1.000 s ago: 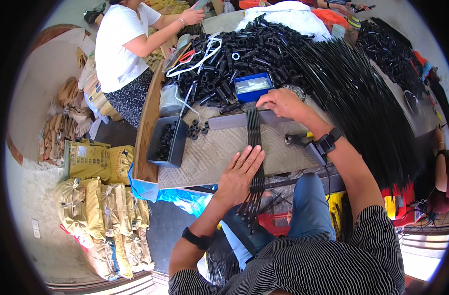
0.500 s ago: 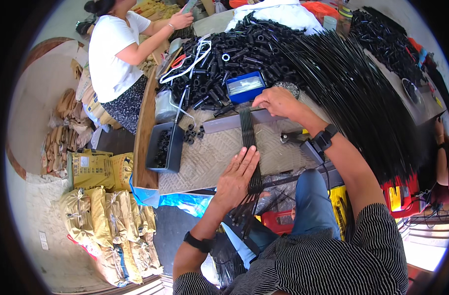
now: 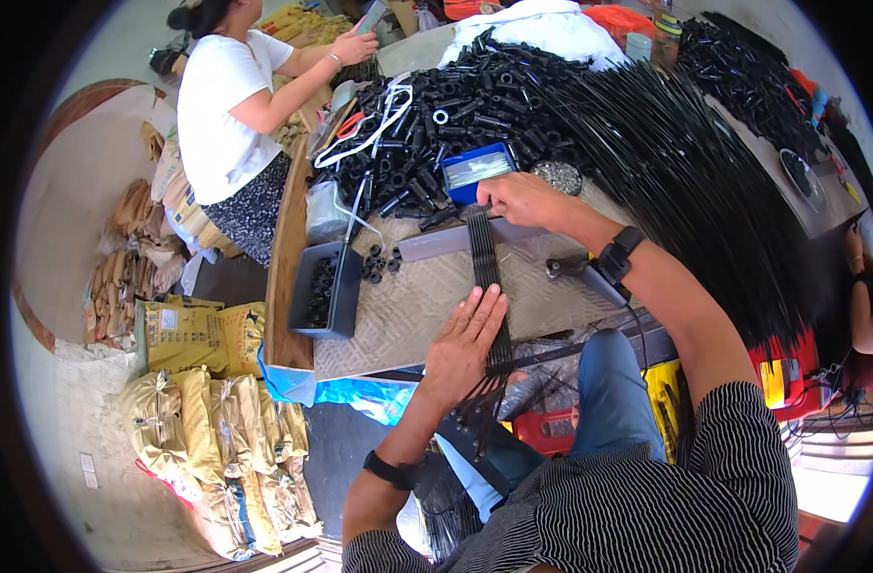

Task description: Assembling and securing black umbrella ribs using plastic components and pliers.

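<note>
A flat row of thin black rods (image 3: 483, 256) lies side by side on the table, running toward me over its near edge. My left hand (image 3: 463, 334) rests flat across them, fingers stretched out. At their far ends is my right hand (image 3: 524, 199), with fingers curled and pinched together; what is between the fingertips is hidden. The rods cross a long grey bar (image 3: 432, 243) lying on the patterned board (image 3: 389, 310). Just beyond my right hand sits a blue box (image 3: 464, 195) of thin pale pins.
A heap of black tubular parts (image 3: 422, 134) covers the far table. Long black rods (image 3: 685, 181) are piled at right. A dark grey bin (image 3: 336, 315) stands at left beside small black rings (image 3: 377, 264). A metal tool (image 3: 565, 267) lies right. Another person (image 3: 228, 105) stands far left.
My right hand has shifted slightly left and its fingers have curled in closer over the rods' far ends. My left hand stays flat on the rods.
</note>
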Demonstrator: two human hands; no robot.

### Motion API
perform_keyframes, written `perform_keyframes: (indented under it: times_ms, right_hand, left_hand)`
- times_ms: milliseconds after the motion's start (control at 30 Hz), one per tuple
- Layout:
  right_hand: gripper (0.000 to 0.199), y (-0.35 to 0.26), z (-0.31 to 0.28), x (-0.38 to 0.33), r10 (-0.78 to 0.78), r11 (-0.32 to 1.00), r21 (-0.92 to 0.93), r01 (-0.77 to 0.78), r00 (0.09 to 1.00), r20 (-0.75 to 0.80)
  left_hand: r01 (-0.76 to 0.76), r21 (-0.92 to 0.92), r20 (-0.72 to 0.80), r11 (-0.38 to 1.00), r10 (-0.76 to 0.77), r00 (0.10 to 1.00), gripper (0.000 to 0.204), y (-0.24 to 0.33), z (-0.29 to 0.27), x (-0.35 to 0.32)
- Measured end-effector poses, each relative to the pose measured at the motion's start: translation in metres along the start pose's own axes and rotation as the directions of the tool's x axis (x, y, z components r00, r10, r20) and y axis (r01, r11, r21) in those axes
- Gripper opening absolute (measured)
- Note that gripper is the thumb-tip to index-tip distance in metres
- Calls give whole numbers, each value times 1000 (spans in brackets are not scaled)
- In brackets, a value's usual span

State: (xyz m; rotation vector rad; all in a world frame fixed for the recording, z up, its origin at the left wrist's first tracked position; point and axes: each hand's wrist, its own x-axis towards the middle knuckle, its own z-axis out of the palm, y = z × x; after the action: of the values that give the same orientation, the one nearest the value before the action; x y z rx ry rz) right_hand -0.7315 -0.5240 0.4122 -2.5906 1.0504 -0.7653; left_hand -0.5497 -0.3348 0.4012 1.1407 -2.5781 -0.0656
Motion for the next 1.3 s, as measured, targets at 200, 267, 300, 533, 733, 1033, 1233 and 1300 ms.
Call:
perform_keyframes:
  times_ms: [200, 267, 300, 533, 733, 1033, 1233, 1300]
  right_hand:
    - [7, -4, -20, -10, 131, 978, -167, -126, 991, 23]
    - [7, -1, -27, -7, 176, 951, -288, -110, 960, 217]
    - [7, 1, -27, -9, 175, 951, -291, -106, 959, 222]
    - [10, 0, -19, -2, 67, 991, -130, -44, 982, 176]
    - [11, -7, -17, 21, 117, 989, -93, -112, 992, 46]
    - [19, 0, -9, 85, 309, 790, -603, -113, 922, 233]
    - [18, 3, -8, 92, 336, 790, -597, -139, 912, 233]
    - [17, 5, -6, 91, 309, 813, -568, -126, 920, 239]
  left_hand:
    - [11, 16, 18, 1000, -11, 1000, 93, -4, 4, -5]
    - [21, 12, 28, 1000, -21, 999, 92, -5, 5, -6]
    - [25, 6, 36, 1000, -25, 999, 93, -4, 4, -6]
    - [23, -11, 47, 1000, -22, 999, 95, -6, 1, -5]
    - [36, 31, 44, 999, -38, 998, 94, -5, 5, -7]
    - [44, -12, 35, 999, -44, 998, 94, -3, 4, -4]
    - [47, 14, 34, 999, -47, 998, 96, -6, 6, -9]
    - [44, 11, 39, 999, -45, 998, 97, -6, 6, -10]
